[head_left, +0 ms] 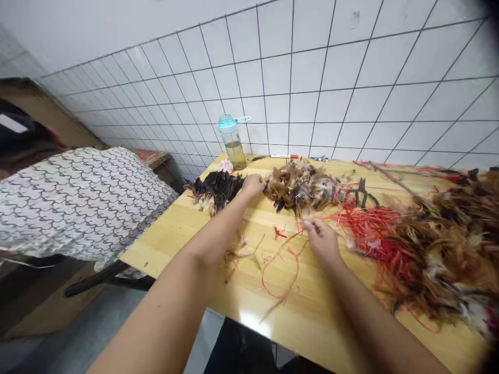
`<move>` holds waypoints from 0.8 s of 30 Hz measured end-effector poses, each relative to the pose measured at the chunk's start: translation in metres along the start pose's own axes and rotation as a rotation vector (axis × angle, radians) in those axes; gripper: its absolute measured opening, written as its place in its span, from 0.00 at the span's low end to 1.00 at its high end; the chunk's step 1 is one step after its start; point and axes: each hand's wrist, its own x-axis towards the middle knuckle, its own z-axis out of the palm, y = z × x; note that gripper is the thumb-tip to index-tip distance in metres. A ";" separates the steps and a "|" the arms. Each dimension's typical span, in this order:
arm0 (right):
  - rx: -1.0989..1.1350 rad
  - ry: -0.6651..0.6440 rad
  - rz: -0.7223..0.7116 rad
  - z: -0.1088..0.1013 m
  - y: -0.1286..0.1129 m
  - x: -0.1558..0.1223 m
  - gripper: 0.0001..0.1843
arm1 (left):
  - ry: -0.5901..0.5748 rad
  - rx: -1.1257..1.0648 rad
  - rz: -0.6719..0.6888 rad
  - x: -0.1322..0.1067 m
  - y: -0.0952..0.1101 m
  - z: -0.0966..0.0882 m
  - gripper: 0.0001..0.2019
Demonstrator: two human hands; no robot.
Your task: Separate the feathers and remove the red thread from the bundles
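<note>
at the left end of the brown feather bundle (302, 187) on the table (167, 244), curls left hand (252, 186), cannot tell around what; below, pinches red cord (298, 266) in right hand (324, 242); has black feathers (221, 188) leftward, bottle (235, 148) behind.

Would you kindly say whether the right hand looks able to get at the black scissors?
Probably yes: only loose red strings lie between the right hand and the black scissors, which look mostly uncovered.
</note>
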 end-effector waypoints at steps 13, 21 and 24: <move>0.034 0.041 0.002 0.001 -0.006 0.000 0.18 | -0.112 -0.132 0.464 -0.077 0.000 -0.040 0.06; 0.047 0.041 0.007 0.001 -0.005 -0.002 0.18 | -0.107 -0.086 0.651 -0.083 -0.012 -0.020 0.09; 0.027 0.036 0.003 0.001 -0.005 -0.002 0.18 | -0.071 -0.097 0.709 -0.088 -0.013 -0.018 0.09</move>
